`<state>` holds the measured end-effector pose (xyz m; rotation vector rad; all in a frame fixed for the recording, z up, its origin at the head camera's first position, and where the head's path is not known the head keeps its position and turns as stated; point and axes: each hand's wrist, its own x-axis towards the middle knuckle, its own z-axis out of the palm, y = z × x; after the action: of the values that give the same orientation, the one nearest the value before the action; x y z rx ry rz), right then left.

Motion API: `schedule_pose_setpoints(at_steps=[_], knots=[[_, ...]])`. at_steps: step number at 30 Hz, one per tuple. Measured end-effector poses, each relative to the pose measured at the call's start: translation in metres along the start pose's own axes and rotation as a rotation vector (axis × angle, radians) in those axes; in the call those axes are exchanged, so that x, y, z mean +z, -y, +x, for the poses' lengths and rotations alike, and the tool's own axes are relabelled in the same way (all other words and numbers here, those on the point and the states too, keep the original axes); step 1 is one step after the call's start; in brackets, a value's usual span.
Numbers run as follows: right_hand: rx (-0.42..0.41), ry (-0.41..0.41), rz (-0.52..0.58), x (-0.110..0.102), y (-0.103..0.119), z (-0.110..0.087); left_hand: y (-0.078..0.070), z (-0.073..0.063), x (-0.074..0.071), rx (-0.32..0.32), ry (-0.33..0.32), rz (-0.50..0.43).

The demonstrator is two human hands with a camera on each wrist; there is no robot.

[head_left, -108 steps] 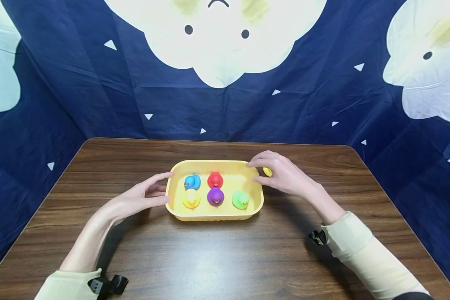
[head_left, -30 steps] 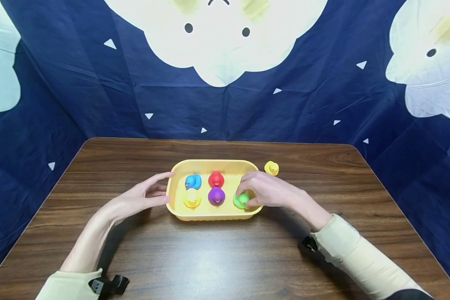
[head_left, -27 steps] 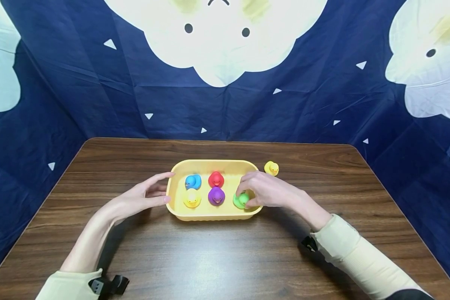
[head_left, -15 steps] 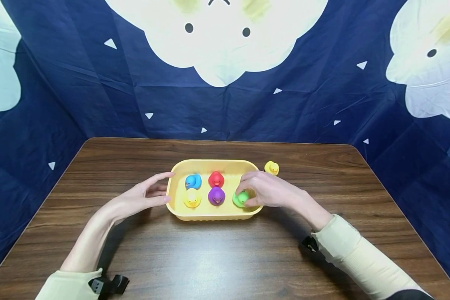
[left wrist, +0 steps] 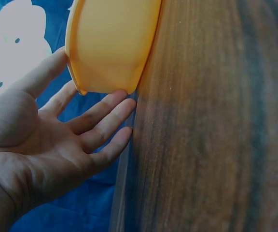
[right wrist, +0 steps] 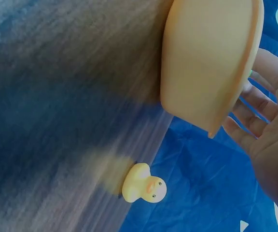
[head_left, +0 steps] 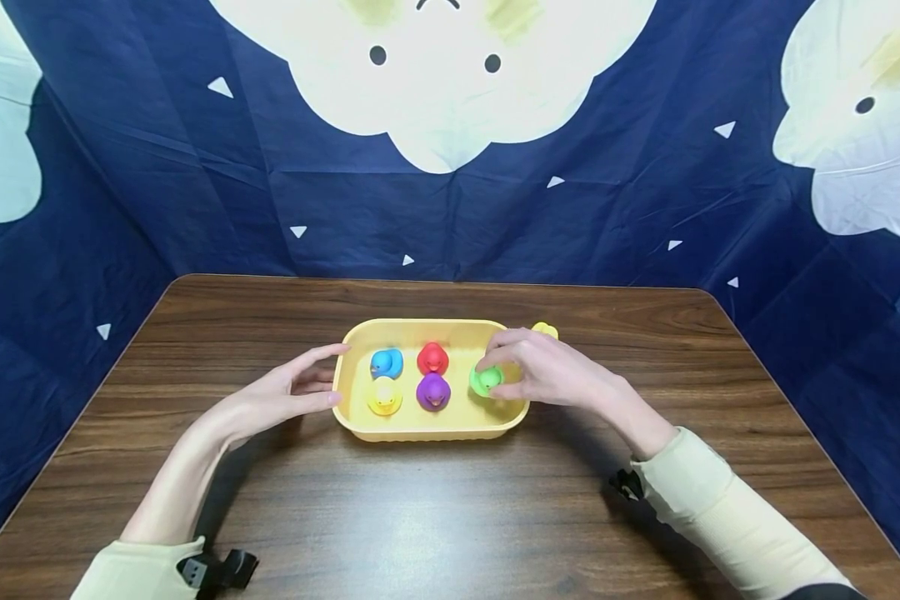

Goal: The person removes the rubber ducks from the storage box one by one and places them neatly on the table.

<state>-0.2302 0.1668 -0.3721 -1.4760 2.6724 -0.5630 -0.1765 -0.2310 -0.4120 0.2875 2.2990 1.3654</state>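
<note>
My right hand (head_left: 547, 367) pinches a light green rubber duck (head_left: 487, 380) between thumb and fingers, over the right end of a pale yellow tray (head_left: 420, 435). In the right wrist view, the tray's outer wall (right wrist: 206, 58) hides most of that duck. At the other end, my left hand (head_left: 285, 396) touches the tray with fingers spread and relaxed; its thumb is at the rim in the left wrist view. Inside the tray sit a blue duck (head_left: 386, 363), a red duck (head_left: 432, 358), a purple duck (head_left: 433, 392) and a yellow duck (head_left: 384, 397).
Another yellow duck (right wrist: 144, 183) stands on the table just beyond the tray's right end, partly hidden by my right hand in the head view. The brown wooden table (head_left: 412, 517) ends at a dark blue cloth (head_left: 330, 217) with white clouds.
From the tray's right rim, my right hand moved in to the green duck and took hold of it. It has since shifted the duck toward the back. The left hand stayed put.
</note>
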Motion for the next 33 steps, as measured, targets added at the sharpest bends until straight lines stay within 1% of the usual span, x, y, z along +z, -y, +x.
schedule_pose_setpoints(at_steps=[7,11,19,29,33], knots=[[0.041,-0.053,0.049,-0.01,-0.001,-0.003,-0.001,0.0,0.0,-0.006,-0.003,0.002],[0.056,-0.082,0.049,-0.014,-0.002,-0.007,-0.001,0.0,0.0,-0.006,-0.003,0.001],[0.031,-0.153,0.047,-0.021,-0.009,-0.011,-0.001,-0.001,0.001,-0.01,0.0,0.002],[0.081,-0.184,0.04,-0.027,-0.018,-0.019,-0.001,-0.001,0.0,-0.002,-0.002,0.0],[0.105,-0.184,0.048,-0.028,-0.022,-0.023,-0.001,0.0,0.0,0.004,-0.003,-0.002]])
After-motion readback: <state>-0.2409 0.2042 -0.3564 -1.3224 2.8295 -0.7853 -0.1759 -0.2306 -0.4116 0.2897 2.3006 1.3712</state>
